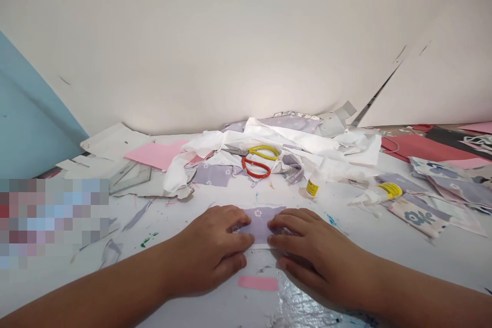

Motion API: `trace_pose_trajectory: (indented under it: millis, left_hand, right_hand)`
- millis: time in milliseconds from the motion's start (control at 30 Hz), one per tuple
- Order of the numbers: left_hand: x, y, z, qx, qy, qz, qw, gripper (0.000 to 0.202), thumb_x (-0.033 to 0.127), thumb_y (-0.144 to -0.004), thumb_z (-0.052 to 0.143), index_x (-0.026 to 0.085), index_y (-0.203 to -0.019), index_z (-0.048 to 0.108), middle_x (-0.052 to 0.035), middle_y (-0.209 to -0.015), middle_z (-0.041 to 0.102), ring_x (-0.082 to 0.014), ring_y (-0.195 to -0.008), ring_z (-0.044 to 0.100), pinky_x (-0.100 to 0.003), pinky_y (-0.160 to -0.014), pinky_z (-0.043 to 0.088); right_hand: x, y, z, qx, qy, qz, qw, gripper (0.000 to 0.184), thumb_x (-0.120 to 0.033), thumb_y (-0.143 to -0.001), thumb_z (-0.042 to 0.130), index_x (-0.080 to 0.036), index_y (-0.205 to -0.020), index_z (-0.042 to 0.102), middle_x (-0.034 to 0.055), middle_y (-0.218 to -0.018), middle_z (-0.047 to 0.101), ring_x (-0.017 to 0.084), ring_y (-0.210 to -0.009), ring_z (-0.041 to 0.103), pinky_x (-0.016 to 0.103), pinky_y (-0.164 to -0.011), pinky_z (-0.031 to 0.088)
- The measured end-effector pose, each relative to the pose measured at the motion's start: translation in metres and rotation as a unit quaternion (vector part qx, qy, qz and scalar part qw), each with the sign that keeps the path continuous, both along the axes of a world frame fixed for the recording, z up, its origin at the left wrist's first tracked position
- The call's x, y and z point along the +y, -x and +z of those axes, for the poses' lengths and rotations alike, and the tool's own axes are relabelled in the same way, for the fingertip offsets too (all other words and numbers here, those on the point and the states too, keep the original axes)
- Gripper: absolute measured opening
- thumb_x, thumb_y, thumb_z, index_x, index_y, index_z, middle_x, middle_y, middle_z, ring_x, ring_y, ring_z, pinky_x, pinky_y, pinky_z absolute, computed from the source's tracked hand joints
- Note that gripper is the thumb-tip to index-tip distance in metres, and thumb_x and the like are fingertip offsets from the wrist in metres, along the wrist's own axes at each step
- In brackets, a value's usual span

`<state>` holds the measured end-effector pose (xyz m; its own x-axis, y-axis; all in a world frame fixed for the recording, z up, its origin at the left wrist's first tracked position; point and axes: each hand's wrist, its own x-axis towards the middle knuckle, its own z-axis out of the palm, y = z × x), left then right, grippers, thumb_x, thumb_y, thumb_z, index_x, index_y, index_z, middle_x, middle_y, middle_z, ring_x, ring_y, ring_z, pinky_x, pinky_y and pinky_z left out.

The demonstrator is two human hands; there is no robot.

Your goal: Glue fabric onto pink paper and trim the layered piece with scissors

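A lavender piece of cloth with white flowers lies on the table in front of me, with a white edge showing along its near side. My left hand rests at its left side, fingers bent, apart and touching it. At the right side, my right hand touches the cloth in the same way, palm down. Parts of the cloth are hidden under the fingers. Just nearer to me is a small pink strip, untouched. Beyond the hands, scissors with one yellow and one red handle lie open on white scraps.
Crumpled white scraps line the back by the wall. A glue bottle with a yellow label lies at right, beside a patterned cloth piece. A yellow-labelled container is nearer the middle. Pink paper and a clear set square lie left.
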<state>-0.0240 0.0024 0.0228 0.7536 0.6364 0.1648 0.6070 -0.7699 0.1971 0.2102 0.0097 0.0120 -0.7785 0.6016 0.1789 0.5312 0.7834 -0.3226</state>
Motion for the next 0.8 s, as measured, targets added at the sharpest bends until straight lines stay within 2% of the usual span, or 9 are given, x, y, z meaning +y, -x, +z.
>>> trace_pose_trajectory:
  millis: [200, 300, 433, 633, 733, 800]
  left_hand:
    - [0.004, 0.002, 0.002, 0.008, 0.045, 0.009, 0.999, 0.023, 0.024, -0.074, 0.052, 0.028, -0.095, 0.059, -0.0043, -0.116, 0.049, -0.0223, -0.105, 0.044, -0.038, -0.088, 0.037]
    - [0.002, 0.000, 0.002, 0.000, 0.053, 0.028, 0.998, 0.030, 0.024, -0.074, 0.052, 0.026, -0.104, 0.055, -0.0059, -0.114, 0.050, -0.0220, -0.103, 0.045, -0.038, -0.088, 0.038]
    - [-0.001, -0.002, 0.002, 0.011, 0.016, 0.038, 0.999, 0.032, 0.028, -0.076, 0.051, 0.024, -0.108, 0.053, -0.0079, -0.119, 0.048, -0.0246, -0.110, 0.040, -0.041, -0.091, 0.034]
    - [0.003, 0.004, -0.002, 0.023, 0.014, -0.016, 0.999, 0.030, 0.029, -0.075, 0.052, 0.027, -0.105, 0.054, -0.0056, -0.117, 0.049, -0.0229, -0.107, 0.043, -0.039, -0.090, 0.035]
    - [0.006, 0.006, -0.003, -0.011, -0.019, 0.001, 1.000, 0.020, 0.028, -0.076, 0.050, 0.023, -0.094, 0.059, -0.0070, -0.113, 0.050, -0.0223, -0.106, 0.043, -0.039, -0.090, 0.034]
    - [0.006, 0.006, -0.001, -0.030, -0.039, 0.021, 0.999, 0.019, 0.027, -0.077, 0.048, 0.022, -0.093, 0.059, -0.0078, -0.112, 0.050, -0.0226, -0.107, 0.042, -0.039, -0.091, 0.033]
  right_hand:
    - [0.003, -0.003, 0.002, 0.004, 0.026, 0.006, 1.000, 0.022, -0.029, -0.079, 0.048, -0.028, -0.100, 0.057, 0.0038, -0.109, 0.053, 0.019, -0.100, 0.046, 0.036, -0.086, 0.035]
    - [0.004, -0.003, 0.001, 0.023, 0.035, -0.008, 0.999, 0.026, -0.028, -0.079, 0.048, -0.026, -0.104, 0.055, 0.0047, -0.108, 0.054, 0.018, -0.098, 0.047, 0.035, -0.086, 0.036]
    - [0.003, 0.000, 0.002, 0.014, 0.026, -0.006, 1.000, 0.027, -0.026, -0.079, 0.048, -0.024, -0.104, 0.055, 0.0046, -0.106, 0.055, 0.019, -0.097, 0.048, 0.036, -0.086, 0.036]
    - [0.004, -0.003, 0.003, 0.008, 0.006, 0.012, 1.000, 0.025, -0.028, -0.079, 0.048, -0.026, -0.102, 0.058, 0.0046, -0.108, 0.055, 0.021, -0.101, 0.046, 0.039, -0.087, 0.036]
    - [0.008, -0.009, 0.000, 0.049, -0.020, 0.003, 0.999, 0.028, -0.026, -0.079, 0.048, -0.025, -0.105, 0.057, 0.0062, -0.109, 0.055, 0.022, -0.107, 0.043, 0.039, -0.091, 0.035]
    - [0.011, -0.011, -0.003, 0.065, -0.039, -0.018, 0.997, 0.033, -0.026, -0.079, 0.048, -0.025, -0.112, 0.053, 0.0078, -0.114, 0.052, 0.023, -0.113, 0.038, 0.042, -0.095, 0.031]
